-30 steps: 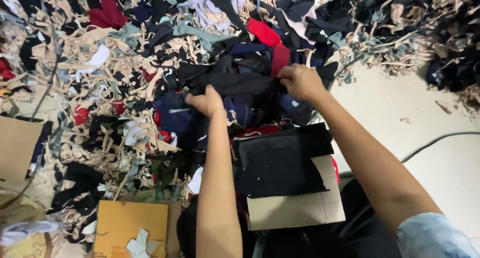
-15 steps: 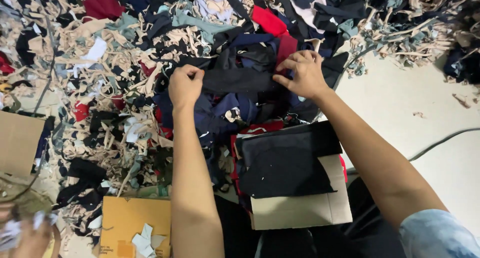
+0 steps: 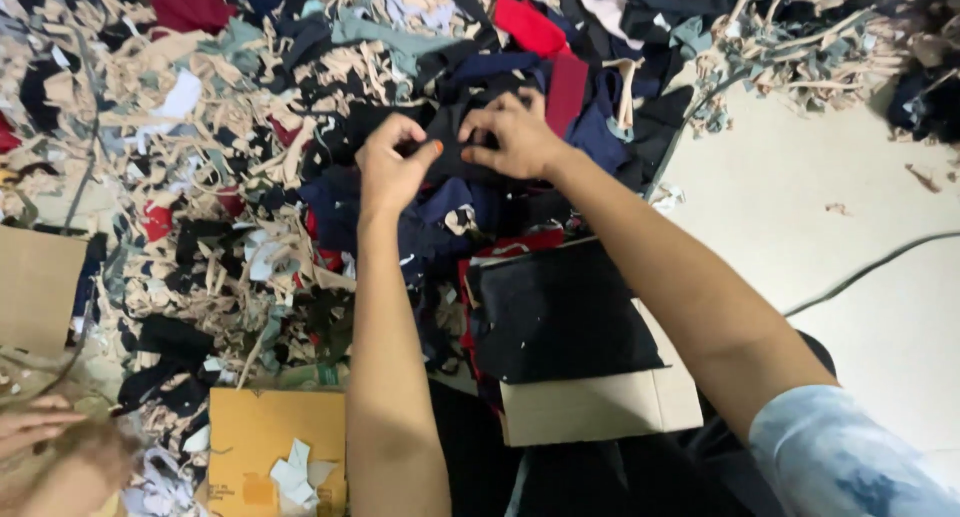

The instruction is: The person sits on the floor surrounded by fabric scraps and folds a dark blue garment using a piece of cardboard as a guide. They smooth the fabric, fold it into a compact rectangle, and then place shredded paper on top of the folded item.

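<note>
The black scrap (image 3: pixel 455 152) pinched between the left hand (image 3: pixel 392 167) and the right hand (image 3: pixel 515 137) was soft, matt cloth, limp and creased. All around it the heap of offcuts (image 3: pixel 230 177) was cloth too: frayed beige strips, dull navy, red and grey pieces, none with any shine. Just below the scrap, a flat stack of black fabric (image 3: pixel 560 317) looked smooth and matt, resting on plain tan cardboard (image 3: pixel 600 407). Left of that stack lay a yellow-brown cardboard box (image 3: pixel 260 427), dry and matt, with white paper bits on it. The floor (image 3: pixel 850 207), right of the scrap, was pale, smooth and faintly dusty.
</note>
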